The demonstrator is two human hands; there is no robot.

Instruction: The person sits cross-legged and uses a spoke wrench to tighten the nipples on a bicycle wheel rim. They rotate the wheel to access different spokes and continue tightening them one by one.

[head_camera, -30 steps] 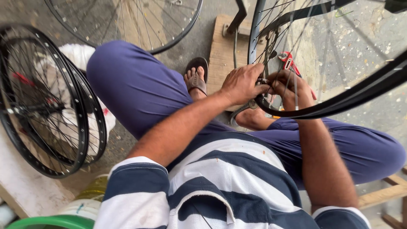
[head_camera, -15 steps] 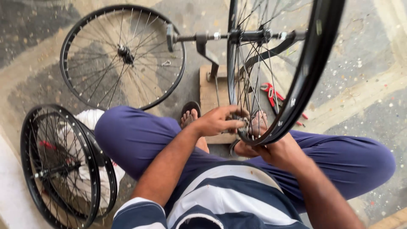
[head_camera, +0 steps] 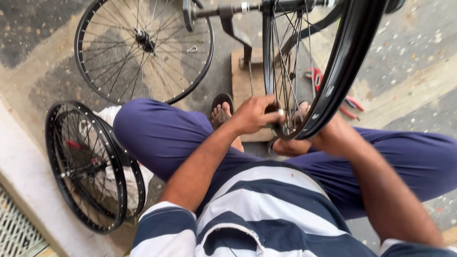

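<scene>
A black spoked bicycle wheel (head_camera: 342, 62) stands upright on a dark metal stand (head_camera: 228, 19) in front of me. My left hand (head_camera: 252, 115) grips the lowest part of its rim from the left, fingers curled by the spokes. My right hand (head_camera: 309, 124) sits behind the rim on the right side, mostly hidden by it, and appears to hold the rim there too. I sit with blue-trousered legs apart, one sandalled foot (head_camera: 222, 112) by a wooden base board (head_camera: 243, 85).
A loose black wheel (head_camera: 143, 47) lies flat on the concrete floor at upper left. Two more wheels (head_camera: 90, 166) lean together at the left beside a pale ledge. Red-handled pliers (head_camera: 350, 102) lie on the floor behind the mounted wheel.
The view has tilted up and back, bringing the flat wheel and the stand's axle into sight. Both hands have stayed at the bottom of the mounted rim.
</scene>
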